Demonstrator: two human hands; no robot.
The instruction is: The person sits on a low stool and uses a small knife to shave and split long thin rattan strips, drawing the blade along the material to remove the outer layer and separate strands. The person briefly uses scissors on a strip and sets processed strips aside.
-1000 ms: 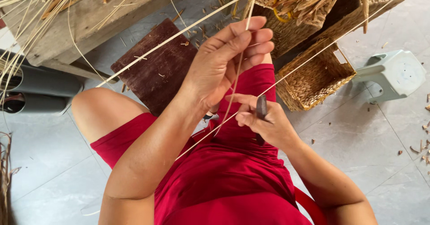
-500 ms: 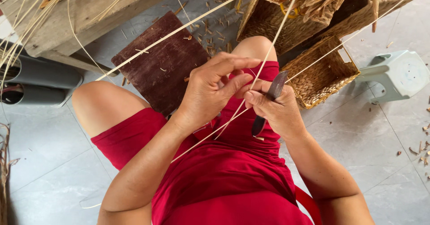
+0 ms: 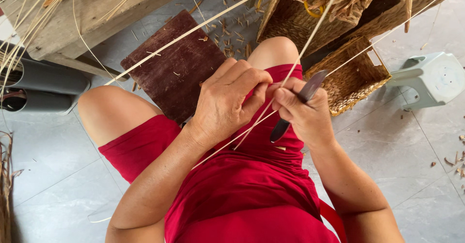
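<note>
Over my lap in red shorts, my left hand (image 3: 227, 102) pinches thin pale rattan strips (image 3: 310, 35) between thumb and fingers. My right hand (image 3: 305, 114) grips a dark-handled knife (image 3: 295, 110), its blade pointing up and right, and also pinches the strips right beside my left fingers. The two hands touch at the fingertips. One long strip (image 3: 193, 30) runs up left across a dark brown board (image 3: 177, 68); others slant up toward the baskets and down across my thigh.
Woven baskets (image 3: 353, 78) holding more strips stand at the upper right. A pale green plastic stool (image 3: 431, 78) is at the right. A wooden bench (image 3: 87, 10) with strips and grey pipes (image 3: 43, 85) sits at the left. Shavings litter the tiled floor.
My left fingers have curled shut onto the strips. Both hands drew together over my lap, and the knife now points up and right.
</note>
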